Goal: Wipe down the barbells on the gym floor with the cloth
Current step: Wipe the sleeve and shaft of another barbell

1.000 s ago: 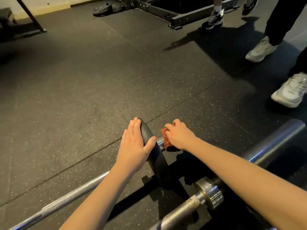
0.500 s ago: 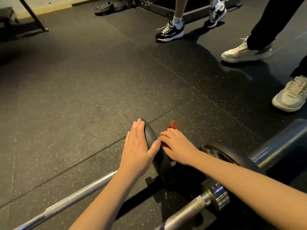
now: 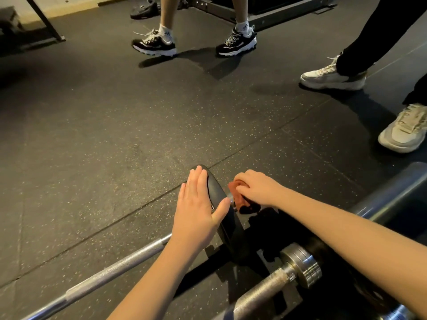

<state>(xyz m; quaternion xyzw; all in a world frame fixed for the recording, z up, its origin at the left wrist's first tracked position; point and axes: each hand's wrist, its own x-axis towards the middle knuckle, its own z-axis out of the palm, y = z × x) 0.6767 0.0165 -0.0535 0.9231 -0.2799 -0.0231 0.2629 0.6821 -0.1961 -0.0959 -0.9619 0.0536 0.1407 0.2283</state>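
Barbell (image 3: pixel 111 277) in hand lies on the dark rubber floor (image 3: pixel 92 135), its grey shaft running from the lower left up to a black plate (image 3: pixel 233 239) that stands on edge. A second barbell (image 3: pixel 261 294) lies nearer the camera at the lower right, rust-flecked, with a chrome collar (image 3: pixel 300 265). A thicker bright tube crosses the right edge; whether it belongs to that second barbell I cannot tell. Other people's shoes (image 3: pixel 154 43) stand well apart at the top of the view.

The left hand (image 3: pixel 196 211) lies flat against the plate's near face, fingers straight and together, thumb hooked over the rim, so it steadies the plate without gripping it. The right hand (image 3: pixel 258 188) is just beyond the plate, fingers curled down and clamped on a reddish cloth (image 3: pixel 233 189) bunched over the short end of the bar that sticks out past the plate.

The step in hand looks like wiping that outer sleeve, right beside the plate. Most of the job seems still ahead: the long shaft and the second barbell show no cloth on them. The next move calls for drawing the cloth along or around the sleeve under firm pressure while the left hand stops the plate from rolling, then shifting the cloth to the shaft.
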